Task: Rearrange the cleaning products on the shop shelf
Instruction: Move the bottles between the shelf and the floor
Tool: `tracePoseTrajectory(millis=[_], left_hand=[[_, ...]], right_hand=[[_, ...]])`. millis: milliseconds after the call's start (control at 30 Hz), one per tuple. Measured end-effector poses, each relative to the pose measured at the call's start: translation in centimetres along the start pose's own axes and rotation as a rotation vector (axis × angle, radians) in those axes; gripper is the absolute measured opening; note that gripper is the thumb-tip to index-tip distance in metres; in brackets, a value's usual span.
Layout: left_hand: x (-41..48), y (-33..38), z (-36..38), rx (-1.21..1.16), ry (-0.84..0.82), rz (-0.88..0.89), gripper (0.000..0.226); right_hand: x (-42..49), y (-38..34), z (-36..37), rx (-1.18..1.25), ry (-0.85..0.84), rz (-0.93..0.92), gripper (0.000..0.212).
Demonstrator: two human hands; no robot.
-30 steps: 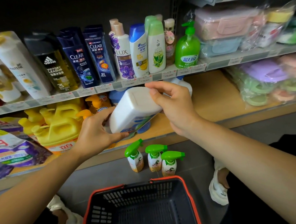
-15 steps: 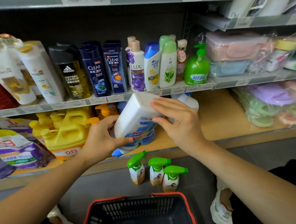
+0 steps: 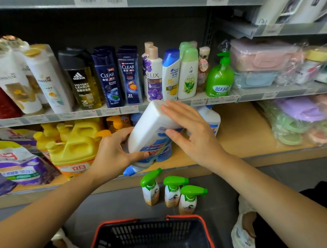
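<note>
The left hand (image 3: 113,155) gripped the white bottle (image 3: 152,126) with fingers and thumb curled round it, base up and tilted, over the front edge of the wooden shelf (image 3: 238,131). The right hand (image 3: 193,135) touched its upper side, fingers straight and slightly spread.

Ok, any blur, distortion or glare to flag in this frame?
Head view: wide-angle distortion bows the shelf rail and tilts the Pantene bottles; the pouches at the left edge are smeared; the centre is sharp, Clear labels readable, held bottle crisp; the wrapped boxes at right are soft with mild sheen; lighting even, no hard shadows.
</note>
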State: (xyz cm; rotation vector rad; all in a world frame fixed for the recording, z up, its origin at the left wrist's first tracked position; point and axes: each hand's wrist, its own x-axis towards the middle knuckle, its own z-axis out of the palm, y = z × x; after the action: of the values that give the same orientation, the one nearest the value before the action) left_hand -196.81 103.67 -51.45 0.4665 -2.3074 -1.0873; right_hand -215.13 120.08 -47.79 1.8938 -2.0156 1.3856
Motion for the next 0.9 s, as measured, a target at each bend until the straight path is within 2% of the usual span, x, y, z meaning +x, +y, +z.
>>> tracePoseTrajectory(millis=[67,133,267,333,633,733,900], left_hand=[[-0.1,0.2,0.1,-0.055,-0.005,-0.021,0.063],[-0.1,0.3,0.2,-0.154,-0.021,-0.056,0.061],[-0.2,0.4,0.3,-0.298,-0.054,-0.074,0.056],[-0.2,0.4,0.3,-0.368,-0.08,-0.092,0.056],[-0.1,-0.3,0.2,-0.66,-0.235,-0.192,0.051],[0.0,-0.2,0.3,-0.713,-0.208,-0.221,0.048],[0.3,0.2,0.3,-0.755,-0.128,-0.267,0.048]], right_hand=[[0.3,0.0,-0.5,0.092,0.114,0.12,0.047],[0.6,0.0,-1.0,0.29,0.165,0.247,0.043],[1.1,0.3,-1.8,0.735,0.105,0.542,0.037],[1.2,0.6,-2.1,0.864,0.063,0.615,0.032],[1.1,0.6,-2.5,0.883,0.119,0.647,0.027],[1.0,0.7,-2.3,0.908,0.133,0.625,0.032],[0.6,0.8,-1.2,1.006,0.107,0.481,0.044]])
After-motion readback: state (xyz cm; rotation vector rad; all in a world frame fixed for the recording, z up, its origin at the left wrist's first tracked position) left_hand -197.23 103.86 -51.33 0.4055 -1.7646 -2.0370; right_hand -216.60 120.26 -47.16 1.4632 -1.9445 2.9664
